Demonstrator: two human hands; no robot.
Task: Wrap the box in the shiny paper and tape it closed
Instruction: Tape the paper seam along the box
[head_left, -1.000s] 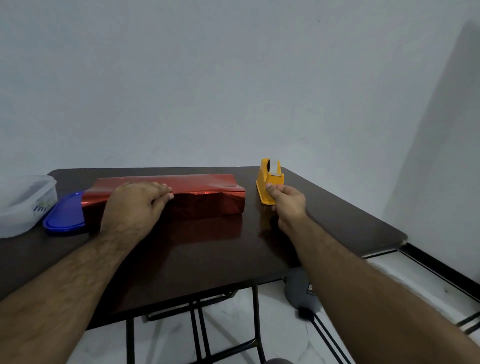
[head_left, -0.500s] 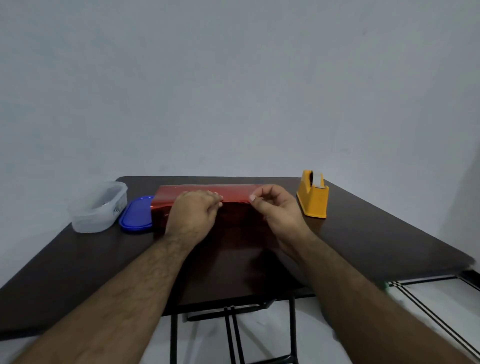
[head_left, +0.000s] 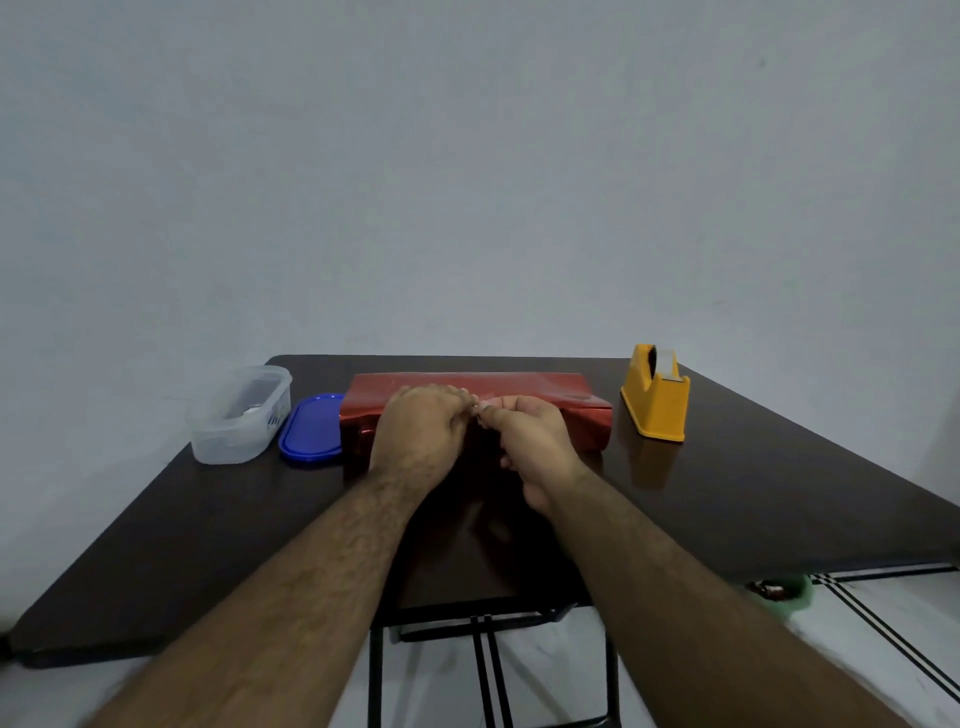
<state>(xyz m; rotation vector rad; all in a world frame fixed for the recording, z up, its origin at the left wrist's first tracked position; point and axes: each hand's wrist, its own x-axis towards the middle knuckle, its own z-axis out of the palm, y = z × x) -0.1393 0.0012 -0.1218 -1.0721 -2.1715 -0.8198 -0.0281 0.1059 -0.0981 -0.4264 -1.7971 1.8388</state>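
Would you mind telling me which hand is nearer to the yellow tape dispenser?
Right. The right hand rests on the red-wrapped box, nearer the yellow tape dispenser; the left hand lies beyond it.

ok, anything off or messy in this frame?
Mostly tidy. The red wrap bulges and creases at its left end instead of lying flat on the box. The clear container sits open, with its blue lid flat on the table beside it. Nothing spilled or damaged.
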